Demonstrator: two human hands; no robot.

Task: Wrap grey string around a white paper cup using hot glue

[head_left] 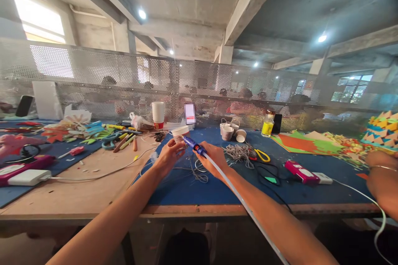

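the left hand (169, 154) curls its fingers around a paper cup (180, 134), gripping it just above the blue mat (224, 186). the right hand (214, 157) is closed on a blue glue gun (195, 146), whose tip points at the cup and seems to touch its side; a clear stick (236, 192) runs back from the gun along the right forearm. under both hands lies a tangle of grey string (239, 152), spread on the mat. the mat covers a wooden table (93, 190) with a bare strip to the left, crossed by a white cable (102, 174). on that side lie scissors (108, 140), pens and coloured paper cut-outs (77, 130), and a white charger (29, 177) beside a pink device (18, 165). a tall stack of cups (158, 114) stands behind the held cup; more small cups (231, 131) sit to its right, near a yellow bottle (268, 125). yellow-handled scissors (261, 155) lie just beside the string. a second pink device (301, 172) rests on the mat to the right, near orange and green paper sheets (304, 143). another person's hand (381, 165), with a bracelet, rests at the far right edge. a perforated metal screen (199, 87) stands along the back of the table, with people blurred behind it. the ceiling is bare concrete with beams and round lights; a bright window shows at upper left.
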